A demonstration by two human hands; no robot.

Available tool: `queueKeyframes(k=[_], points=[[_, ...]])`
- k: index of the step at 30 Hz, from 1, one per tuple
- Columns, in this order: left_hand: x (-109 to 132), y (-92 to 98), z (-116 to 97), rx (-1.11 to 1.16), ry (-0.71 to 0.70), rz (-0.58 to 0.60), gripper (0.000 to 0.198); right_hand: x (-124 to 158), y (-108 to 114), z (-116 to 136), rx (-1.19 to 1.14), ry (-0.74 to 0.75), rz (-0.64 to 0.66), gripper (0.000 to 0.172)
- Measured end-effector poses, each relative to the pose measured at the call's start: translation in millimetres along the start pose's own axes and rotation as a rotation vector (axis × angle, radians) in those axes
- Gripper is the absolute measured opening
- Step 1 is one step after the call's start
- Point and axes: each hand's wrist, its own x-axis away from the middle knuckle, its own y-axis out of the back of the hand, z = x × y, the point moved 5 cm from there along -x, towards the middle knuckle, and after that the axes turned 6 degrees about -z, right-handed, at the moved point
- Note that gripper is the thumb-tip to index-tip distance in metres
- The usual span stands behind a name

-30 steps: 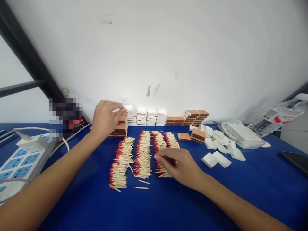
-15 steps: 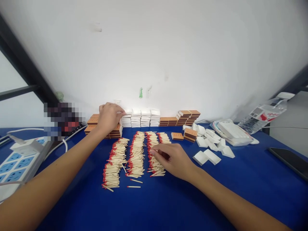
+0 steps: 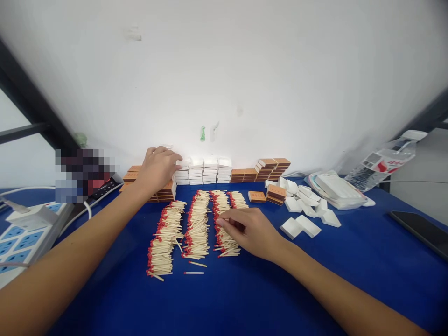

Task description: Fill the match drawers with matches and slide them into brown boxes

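My left hand point(image 3: 160, 167) is over the left end of a row of stacked white matchbox trays point(image 3: 210, 170). Its thumb and forefinger are apart beside the top of the leftmost tray stack, and I see nothing held between them. My right hand point(image 3: 250, 228) rests on the third row of red-headed matches point(image 3: 221, 205), thumb and fingertips pinched together; what is in the pinch, if anything, cannot be made out. Two more match rows point(image 3: 198, 224) lie to its left and a short one point(image 3: 238, 199) behind it. Two single matches point(image 3: 194, 273) lie in front.
Orange matchboxes point(image 3: 271, 168) are stacked along the wall, with more under my left wrist. Loose white trays point(image 3: 308, 203) are scattered at right, near a plastic packet point(image 3: 336, 189), a bottle point(image 3: 387, 163) and a phone point(image 3: 418, 228). A power strip point(image 3: 30, 240) sits at left.
The thumb and forefinger of my left hand have parted at the leftmost tray stack. My right hand stays in its pinch over the matches. The view has shifted slightly.
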Motion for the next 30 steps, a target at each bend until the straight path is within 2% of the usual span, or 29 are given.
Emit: queueKeyframes(k=[6,13,19,23,26,28,30], points=[[-2.3,-0.9,-16.2,0.008,-0.069,0.007,0.035,1.0,-0.8,-1.3,0.006,-0.008,0.010,0.025],[-6.1,-9.8,-18.9,0.041,-0.151,0.024,0.031,0.0,0.9,-1.3,0.011,-0.001,-0.005,0.023],[-6.1,-7.9,-19.2,0.084,-0.172,0.008,0.031,0.6,2.2,0.3,0.039,0.022,-0.006,0.024],[-2.2,4.6,-22.3,0.116,-0.163,-0.043,0.032,-4.5,14.9,-5.8,0.158,0.038,-0.046,0.028],[10.8,23.5,-29.9,0.143,-0.168,-0.090,0.032,-10.4,36.6,-27.1,0.371,-0.034,-0.086,0.029],[26.5,39.8,-39.1,0.184,-0.190,-0.138,0.030,-12.1,50.5,-46.7,0.547,-0.069,-0.045,0.022],[46.6,55.1,-49.7,0.241,-0.214,-0.188,0.028,-11.0,58.7,-67.3,0.665,-0.082,0.065,0.024]])
